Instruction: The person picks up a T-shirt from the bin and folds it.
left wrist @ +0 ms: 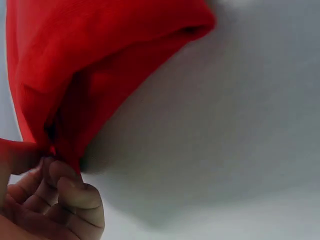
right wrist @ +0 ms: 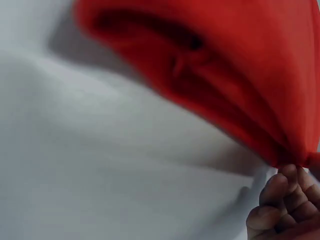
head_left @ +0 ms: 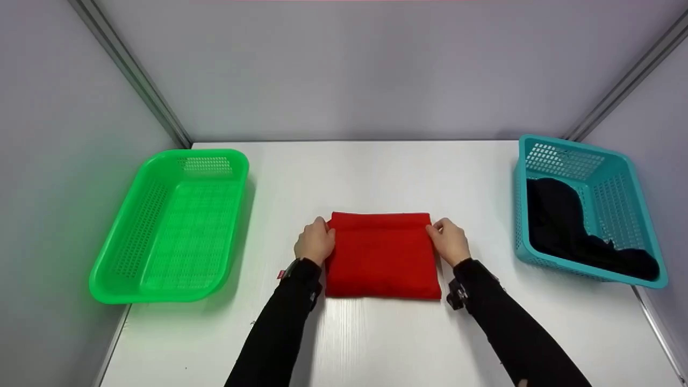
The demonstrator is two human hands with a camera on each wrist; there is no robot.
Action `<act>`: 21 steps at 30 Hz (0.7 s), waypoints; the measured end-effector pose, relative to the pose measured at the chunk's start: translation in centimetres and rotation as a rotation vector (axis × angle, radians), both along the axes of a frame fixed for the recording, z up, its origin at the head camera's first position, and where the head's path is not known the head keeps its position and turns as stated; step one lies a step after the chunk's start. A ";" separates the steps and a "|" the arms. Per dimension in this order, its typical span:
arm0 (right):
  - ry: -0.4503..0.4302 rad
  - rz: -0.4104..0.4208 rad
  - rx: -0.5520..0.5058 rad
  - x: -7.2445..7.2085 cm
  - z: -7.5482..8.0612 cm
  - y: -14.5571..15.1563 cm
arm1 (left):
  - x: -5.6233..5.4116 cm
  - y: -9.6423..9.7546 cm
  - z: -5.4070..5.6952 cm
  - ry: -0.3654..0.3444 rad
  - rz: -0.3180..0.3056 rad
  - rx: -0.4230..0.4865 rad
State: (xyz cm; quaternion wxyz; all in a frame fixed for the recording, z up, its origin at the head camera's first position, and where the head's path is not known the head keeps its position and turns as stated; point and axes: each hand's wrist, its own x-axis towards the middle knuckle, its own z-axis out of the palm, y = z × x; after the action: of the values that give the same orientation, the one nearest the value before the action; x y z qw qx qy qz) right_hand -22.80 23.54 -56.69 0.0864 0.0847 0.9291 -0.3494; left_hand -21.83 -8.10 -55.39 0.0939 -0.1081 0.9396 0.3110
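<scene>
A red cloth, folded into a rough rectangle, is at the middle of the white table. My left hand pinches its left edge near the far corner, and my right hand pinches the right edge at about the same height. In the left wrist view, thumb and curled fingers squeeze the layers of red fabric together. The right wrist view has the other side of the fabric bunched between thumb and fingers, its folded layers gaping open beside the grip. What the fabric is, a garment or not, I cannot tell.
To the left stands a green plastic basket with nothing visible in it. A blue basket at the right holds black cloth. Grey-white panels enclose the table at the back and sides.
</scene>
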 end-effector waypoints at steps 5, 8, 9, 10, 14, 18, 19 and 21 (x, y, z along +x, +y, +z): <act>-0.039 0.077 -0.050 1.9 -0.2 1.4 | 1.5 -0.9 -0.1 -0.049 -0.053 0.059; -0.057 0.109 -0.099 3.1 -0.5 1.8 | 2.7 -1.3 -0.3 -0.065 -0.136 0.073; -0.056 0.111 -0.103 3.5 -0.6 1.8 | 3.1 -1.3 -0.3 -0.061 -0.159 0.078; -0.047 0.115 -0.094 3.7 -0.6 1.7 | 3.4 -1.4 -0.4 -0.049 -0.181 0.079; -0.021 0.115 -0.049 4.3 -0.4 1.4 | 4.2 -1.6 -0.6 -0.007 -0.198 0.116; -0.042 0.081 -0.099 5.5 -0.3 1.4 | 5.1 -2.3 -0.7 -0.083 -0.195 0.265; -0.056 0.080 -0.122 5.8 -0.3 1.5 | 5.5 -2.6 -0.7 -0.111 -0.203 0.311; -0.077 0.088 -0.162 6.6 -0.2 1.6 | 6.1 -3.0 -0.7 -0.158 -0.218 0.382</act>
State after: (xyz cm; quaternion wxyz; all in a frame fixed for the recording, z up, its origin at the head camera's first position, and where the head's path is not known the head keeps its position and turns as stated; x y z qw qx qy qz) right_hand -16.24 25.10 -56.92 0.1438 0.0498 0.8966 -0.4158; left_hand -15.74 -11.06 -56.06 0.2190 -0.0102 0.8594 0.4620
